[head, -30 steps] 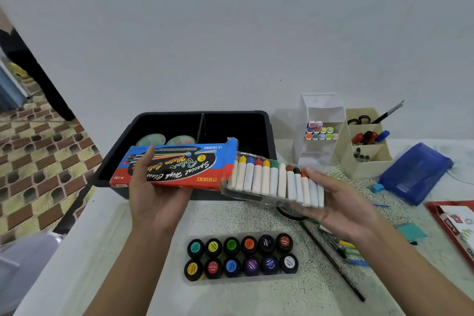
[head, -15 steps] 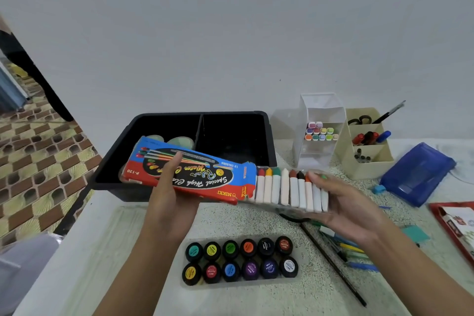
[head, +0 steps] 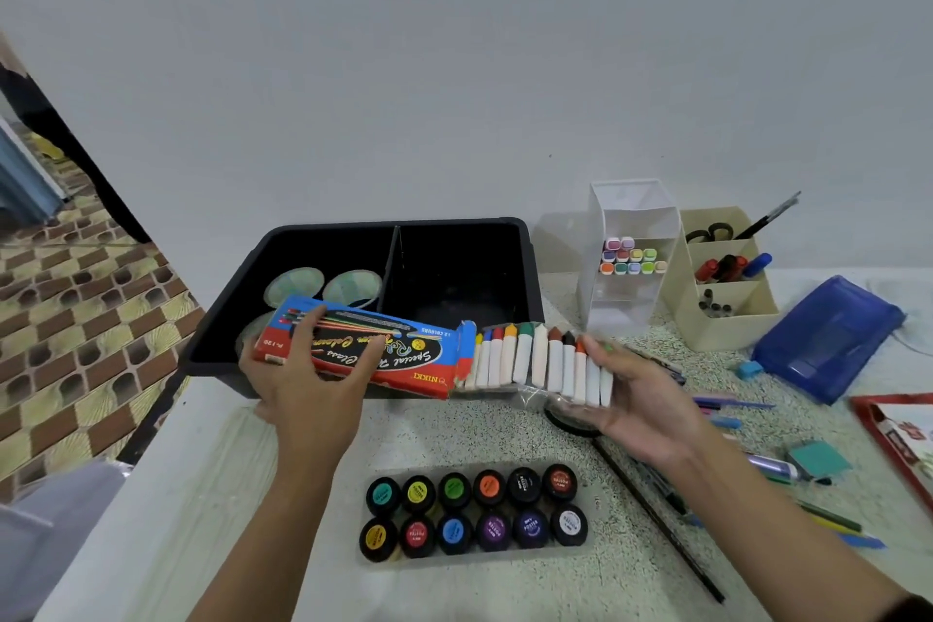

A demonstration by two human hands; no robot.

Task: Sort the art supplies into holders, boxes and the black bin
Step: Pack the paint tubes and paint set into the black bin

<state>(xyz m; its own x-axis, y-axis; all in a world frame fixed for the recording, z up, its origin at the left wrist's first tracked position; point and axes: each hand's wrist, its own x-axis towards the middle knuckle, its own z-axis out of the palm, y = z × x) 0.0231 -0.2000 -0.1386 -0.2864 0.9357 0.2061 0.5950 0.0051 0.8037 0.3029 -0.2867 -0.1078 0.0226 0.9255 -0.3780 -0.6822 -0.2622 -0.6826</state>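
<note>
Over the bench [head: 454,429], just before the black bin [head: 530,263] | left hand [head: 308,389] grips crayon box [head: 373,349] | crayon tray [head: 540,364] at box's 3 o'clock, meeting its open end | right hand [head: 641,404] holds tray's outer end, fingers curled round it.

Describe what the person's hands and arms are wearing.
The left hand and right hand are bare: no gloves, rings, watch or bracelets visible. Both forearms are uncovered; a dark edge at the right arm's upper end may be a sleeve.
</note>
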